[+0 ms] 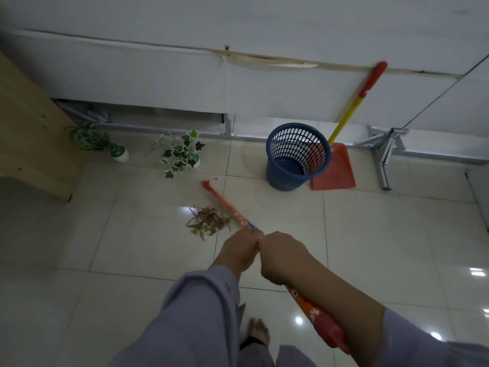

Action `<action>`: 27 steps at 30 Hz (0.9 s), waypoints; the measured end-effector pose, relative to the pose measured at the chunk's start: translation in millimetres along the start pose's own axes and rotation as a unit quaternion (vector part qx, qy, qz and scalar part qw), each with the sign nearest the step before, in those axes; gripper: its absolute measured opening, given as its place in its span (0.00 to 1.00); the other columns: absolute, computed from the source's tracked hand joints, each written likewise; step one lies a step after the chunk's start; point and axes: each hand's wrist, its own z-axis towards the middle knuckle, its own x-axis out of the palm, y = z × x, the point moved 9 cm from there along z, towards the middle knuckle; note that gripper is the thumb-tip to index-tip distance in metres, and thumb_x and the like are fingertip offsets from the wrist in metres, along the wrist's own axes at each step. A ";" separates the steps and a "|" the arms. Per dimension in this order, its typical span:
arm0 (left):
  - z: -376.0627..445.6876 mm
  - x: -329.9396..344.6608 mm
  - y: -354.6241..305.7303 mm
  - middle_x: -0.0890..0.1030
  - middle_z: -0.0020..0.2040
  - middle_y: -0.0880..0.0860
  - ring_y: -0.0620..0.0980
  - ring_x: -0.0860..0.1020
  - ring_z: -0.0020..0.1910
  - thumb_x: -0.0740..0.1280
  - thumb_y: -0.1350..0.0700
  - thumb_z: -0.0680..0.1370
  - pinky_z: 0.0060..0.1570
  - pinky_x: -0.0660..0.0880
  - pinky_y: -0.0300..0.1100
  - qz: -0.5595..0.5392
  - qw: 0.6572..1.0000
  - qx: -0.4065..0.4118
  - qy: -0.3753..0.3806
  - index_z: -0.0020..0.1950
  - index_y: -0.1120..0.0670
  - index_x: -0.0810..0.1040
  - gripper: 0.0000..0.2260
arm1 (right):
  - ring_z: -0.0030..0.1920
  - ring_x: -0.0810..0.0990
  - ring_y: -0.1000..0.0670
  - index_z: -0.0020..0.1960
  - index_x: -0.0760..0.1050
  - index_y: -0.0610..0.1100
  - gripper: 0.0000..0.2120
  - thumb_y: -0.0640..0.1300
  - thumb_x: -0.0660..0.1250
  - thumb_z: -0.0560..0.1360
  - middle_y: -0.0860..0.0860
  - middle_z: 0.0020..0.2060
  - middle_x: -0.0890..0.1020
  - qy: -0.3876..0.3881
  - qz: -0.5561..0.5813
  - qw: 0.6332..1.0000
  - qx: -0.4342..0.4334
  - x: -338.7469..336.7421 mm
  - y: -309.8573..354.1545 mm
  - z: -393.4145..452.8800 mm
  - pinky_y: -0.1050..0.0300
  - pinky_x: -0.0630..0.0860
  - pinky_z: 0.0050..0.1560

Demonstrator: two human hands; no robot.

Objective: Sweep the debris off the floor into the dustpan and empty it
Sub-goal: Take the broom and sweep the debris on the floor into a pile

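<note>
1. On the tiled floor (277,234), I had both hands on the broom (230,210): left hand (242,251) and right hand (284,256) sat side by side, fingers clamped round the shaft.
2. Debris (209,221), a loose heap of dry twigs and leaves, lay just left of the shaft.
3. Dustpan (333,168) leaned against the wall behind the blue basket (296,157), well apart from the heap.
4. Risk, as I judged it: a hard stroke could scatter twigs toward the potted plants (180,154).
</note>
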 end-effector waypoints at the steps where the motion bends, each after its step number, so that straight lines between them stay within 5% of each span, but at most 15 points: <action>1: -2.0 -1.1 -6.7 0.75 0.66 0.54 0.55 0.74 0.64 0.60 0.55 0.80 0.61 0.73 0.51 -0.015 1.000 -0.001 -0.015 0.66 0.53 0.73 0.15 | 0.57 0.79 0.43 0.64 0.72 0.38 0.16 0.40 0.63 0.76 0.43 0.58 0.78 0.009 -0.006 1.000 0.029 3.5 -9.1 0.8 0.52 0.75 0.54; 5: -6.0 11.1 -18.0 0.74 0.68 0.53 0.55 0.74 0.64 0.60 0.54 0.81 0.60 0.73 0.49 -0.014 1.000 -0.002 -0.009 0.69 0.52 0.71 0.16 | 0.59 0.78 0.48 0.70 0.68 0.40 0.26 0.41 0.68 0.73 0.46 0.62 0.76 0.068 -0.010 0.992 0.106 28.6 -23.3 12.3 0.55 0.76 0.56; 10: -24.0 37.9 6.7 0.77 0.64 0.54 0.56 0.77 0.59 0.59 0.55 0.80 0.55 0.76 0.51 0.033 0.999 -0.017 0.023 0.66 0.52 0.72 0.15 | 0.54 0.79 0.47 0.68 0.70 0.40 0.22 0.39 0.66 0.74 0.44 0.59 0.77 0.064 0.001 0.996 0.056 58.2 -2.4 11.0 0.55 0.77 0.52; 14: -38.4 29.3 19.7 0.74 0.67 0.51 0.55 0.75 0.62 0.59 0.55 0.81 0.56 0.75 0.49 0.001 1.000 0.000 -0.013 0.69 0.50 0.69 0.17 | 0.47 0.80 0.45 0.40 0.70 0.41 0.04 0.38 0.65 0.72 0.43 0.46 0.78 0.050 0.027 0.998 0.014 42.5 3.5 4.3 0.59 0.72 0.34; 18: -24.1 -4.3 14.3 0.70 0.71 0.49 0.53 0.69 0.69 0.61 0.55 0.79 0.62 0.72 0.49 -0.041 0.997 0.020 -0.068 0.71 0.51 0.68 0.19 | 0.40 0.78 0.46 0.31 0.61 0.45 0.15 0.38 0.64 0.72 0.48 0.33 0.71 -0.005 0.017 1.000 0.009 2.3 2.1 2.7 0.63 0.66 0.28; 21: -10.4 -29.9 16.2 0.73 0.69 0.49 0.53 0.73 0.65 0.63 0.54 0.77 0.61 0.74 0.53 -0.107 0.989 0.005 -0.105 0.70 0.48 0.69 0.20 | 0.41 0.76 0.47 0.45 0.75 0.40 0.04 0.39 0.67 0.71 0.47 0.39 0.74 -0.034 -0.012 0.999 0.021 -21.1 12.2 20.9 0.59 0.73 0.37; 23: 1.3 -38.2 24.8 0.74 0.69 0.51 0.54 0.74 0.64 0.62 0.54 0.77 0.61 0.74 0.53 -0.113 0.989 -0.011 -0.096 0.71 0.48 0.68 0.21 | 0.48 0.79 0.46 0.60 0.75 0.41 0.17 0.41 0.68 0.72 0.46 0.48 0.78 -0.055 -0.038 0.997 0.025 -30.8 22.8 42.7 0.55 0.73 0.42; 27: 18.9 -49.7 50.7 0.75 0.67 0.56 0.58 0.75 0.65 0.62 0.53 0.77 0.63 0.73 0.53 -0.090 0.993 -0.045 -0.054 0.71 0.52 0.70 0.21 | 0.59 0.78 0.45 0.66 0.73 0.40 0.17 0.38 0.62 0.77 0.46 0.59 0.79 -0.055 -0.050 0.997 0.038 -35.0 46.1 85.7 0.55 0.70 0.45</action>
